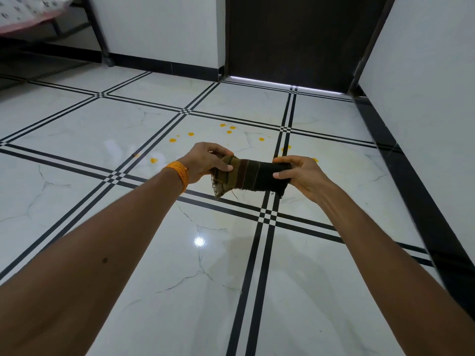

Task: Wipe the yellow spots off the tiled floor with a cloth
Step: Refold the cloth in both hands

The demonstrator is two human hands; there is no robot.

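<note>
The cloth, a striped brown and dark rag with a frayed end, is held in the air above the tiled floor, stretched between both hands. Its long axis runs side to side, roughly in line with the far edge of the floor where the dark door stands. The left hand, with an orange thread band on the wrist, pinches the frayed, lighter end. Its fingers are curled over the top and the thumb is pressed against the front. The right hand grips the dark end, fingers wrapped round it. Both arms reach forward, nearly straight, at about the same height.

The yellow spots lie on the floor beyond and below the cloth, toward the door edge. They are scattered in a loose band that runs wider than the cloth. A few sit off to the left of the left hand, a cluster lies straight ahead between the hands, and one shows just past the right hand, partly hidden by it. No spot touches the cloth.

Wiping appears not yet begun. The next move looks to call for lowering the cloth forward and down onto the tile. Both hands seem about equally near the spots, so either could take it.
</note>
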